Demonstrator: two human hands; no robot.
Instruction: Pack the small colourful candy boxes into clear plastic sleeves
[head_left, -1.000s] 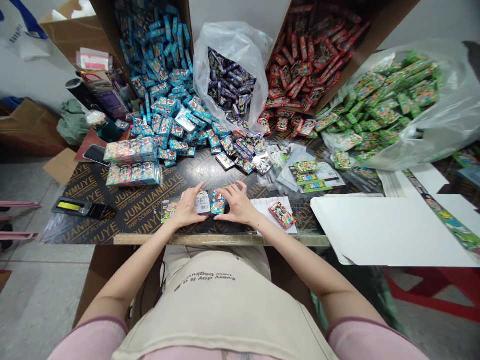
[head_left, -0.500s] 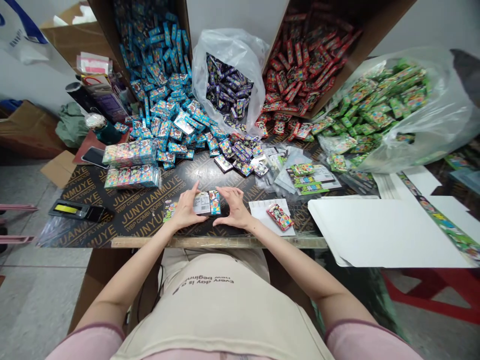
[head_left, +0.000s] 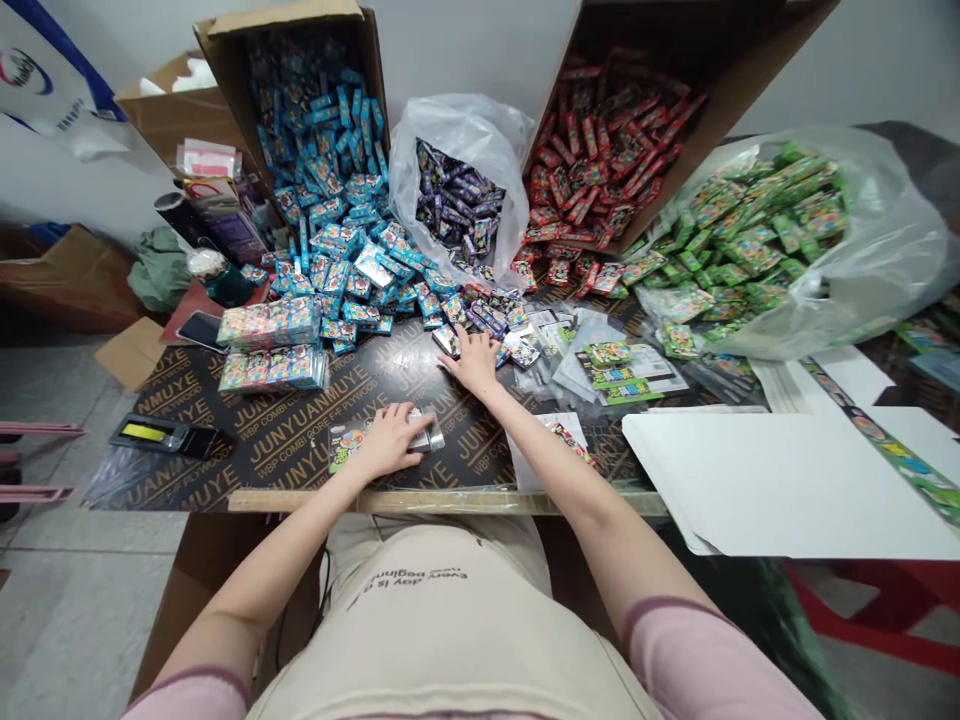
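My left hand (head_left: 390,442) rests with its fingers stretched out over a small flat plastic pouch (head_left: 436,432) with a printed green end, near the table's front edge. Its palm hides much of the pouch. Farther forward, my right hand (head_left: 475,362) spreads its fingers over the near side of a small pile of purple printed packets (head_left: 487,318). The fingertips reach a black-and-white packet (head_left: 448,340) there; whether they press on it I cannot tell. Partly behind my right forearm, a red packet (head_left: 568,440) lies on a white sheet (head_left: 523,458).
Blue packets (head_left: 330,265) spill from a carton at the back left. Red packets (head_left: 592,180) fill another carton, and a clear bag (head_left: 885,220) holds green ones. Wrapped stacks (head_left: 271,368) and a tape dispenser (head_left: 161,436) stand left; white cards (head_left: 780,480) overhang the right front edge.
My right hand has moved forward from beside the pouch to the purple packets. My left hand has shifted slightly and now lies over the pouch. A blue-edged packet beside it no longer shows.
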